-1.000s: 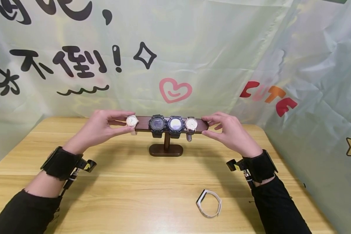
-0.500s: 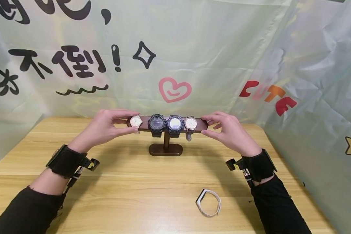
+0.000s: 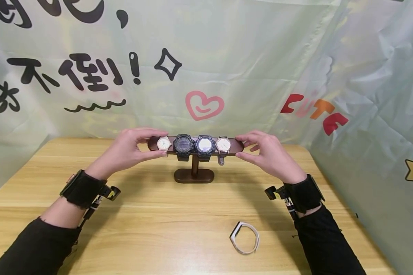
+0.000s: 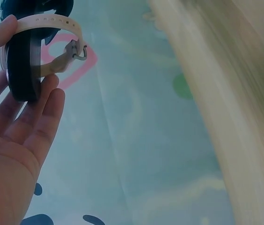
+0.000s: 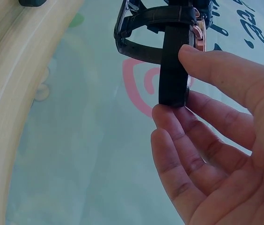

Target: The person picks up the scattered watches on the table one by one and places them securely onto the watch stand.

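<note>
A dark brown wooden watch stand (image 3: 194,176) stands upright at the back of the table, with watches strapped round its bar. My left hand (image 3: 127,149) pinches the white-strapped watch (image 3: 163,143) near the bar's left end, thumb below and fingers above. In the left wrist view its pale strap (image 4: 47,21) loops loosely round the bar with the buckle fastened. My right hand (image 3: 270,154) grips the bar's right end between thumb and fingers, beside a watch with a white dial and dark strap (image 3: 223,145). Two chunky black watches (image 3: 184,144) sit mid-bar.
A white fitness band (image 3: 245,237) lies on the wooden table (image 3: 151,229), towards the front right. Behind the stand hangs a pale green cloth (image 3: 254,57) with printed lettering and a pink heart. Black cameras are strapped to both wrists.
My left hand has slid the white-strapped watch rightward along the bar, from its left tip to near the first black watch. My right hand keeps its grip on the other end.
</note>
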`<state>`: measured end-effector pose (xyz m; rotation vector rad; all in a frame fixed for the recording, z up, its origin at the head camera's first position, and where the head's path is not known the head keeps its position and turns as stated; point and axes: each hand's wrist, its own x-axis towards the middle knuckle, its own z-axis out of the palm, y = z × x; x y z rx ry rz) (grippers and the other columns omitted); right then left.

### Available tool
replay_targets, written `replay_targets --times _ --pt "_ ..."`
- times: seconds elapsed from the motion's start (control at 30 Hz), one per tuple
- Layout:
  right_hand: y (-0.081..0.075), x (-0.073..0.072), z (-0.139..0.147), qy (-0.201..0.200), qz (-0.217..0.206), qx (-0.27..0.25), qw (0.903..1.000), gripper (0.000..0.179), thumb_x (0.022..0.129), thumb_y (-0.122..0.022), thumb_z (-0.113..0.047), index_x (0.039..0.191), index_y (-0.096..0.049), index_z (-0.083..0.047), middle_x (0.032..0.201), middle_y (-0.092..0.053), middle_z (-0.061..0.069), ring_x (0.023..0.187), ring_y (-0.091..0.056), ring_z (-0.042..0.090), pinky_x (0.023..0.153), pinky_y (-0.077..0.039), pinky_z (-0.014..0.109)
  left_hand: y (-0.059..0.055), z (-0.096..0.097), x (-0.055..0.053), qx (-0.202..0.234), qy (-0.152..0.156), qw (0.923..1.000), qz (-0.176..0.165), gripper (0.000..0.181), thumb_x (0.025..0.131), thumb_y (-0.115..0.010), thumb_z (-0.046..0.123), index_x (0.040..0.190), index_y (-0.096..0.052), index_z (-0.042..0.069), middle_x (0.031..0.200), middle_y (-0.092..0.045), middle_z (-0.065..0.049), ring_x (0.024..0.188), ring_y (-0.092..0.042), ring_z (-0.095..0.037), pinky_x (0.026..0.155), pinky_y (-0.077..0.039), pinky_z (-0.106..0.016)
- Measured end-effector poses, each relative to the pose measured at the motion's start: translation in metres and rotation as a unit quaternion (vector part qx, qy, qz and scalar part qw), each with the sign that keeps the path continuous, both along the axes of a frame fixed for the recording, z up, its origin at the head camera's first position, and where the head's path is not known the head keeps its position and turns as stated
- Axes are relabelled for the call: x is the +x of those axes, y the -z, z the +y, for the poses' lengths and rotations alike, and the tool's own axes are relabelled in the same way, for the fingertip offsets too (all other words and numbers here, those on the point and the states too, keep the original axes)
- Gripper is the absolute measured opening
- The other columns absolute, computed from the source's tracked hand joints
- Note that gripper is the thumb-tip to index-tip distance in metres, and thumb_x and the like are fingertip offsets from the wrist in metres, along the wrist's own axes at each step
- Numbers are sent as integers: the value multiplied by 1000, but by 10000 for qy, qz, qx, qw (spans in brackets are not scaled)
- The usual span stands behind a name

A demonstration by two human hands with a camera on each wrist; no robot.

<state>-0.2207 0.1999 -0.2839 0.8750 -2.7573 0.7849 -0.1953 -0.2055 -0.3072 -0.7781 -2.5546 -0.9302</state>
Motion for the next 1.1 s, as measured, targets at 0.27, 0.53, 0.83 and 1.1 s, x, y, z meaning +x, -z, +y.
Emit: replay_targets --times 0.27,0.53,0.83,1.1 --pt "0 1 0 -10 -40 -11 10000 46 100 -80 -27 140 -70 -8 131 -71 11 118 -70 32 99 -60 52 4 4 0 -7 -26 9997 235 52 86 -93 19 135 -75 14 134 -75 -9 109 -74 -22 96 -65 -47" --pt "0 1 0 -39 -35 -23 10000 46 99 -80 -26 140 -70 -7 131 -71 11 116 -71 29 99 -61 51 4 6 0 -49 -37 9993 379 51 86 -93 19 134 -76 14 134 -76 -9 109 -74 -23 95 -64 -45" --pt "0 0 0 -26 -58 -26 10000 45 99 -80 -26 140 -70 -8 131 -71 11 117 -70 31 99 -60 51 6 6 0 35 -10 9992 399 51 87 -92 18 134 -76 13 135 -75 -9 109 -74 -21 95 -65 -45" --pt "0 0 0 -24 -47 -17 10000 45 100 -80 -27 140 -70 -8 132 -71 11 117 -71 30 99 -60 51 9 6 1 60 3 9985 551 50 87 -92 18 134 -76 14 135 -75 -7 104 -72 -15 93 -64 -38"
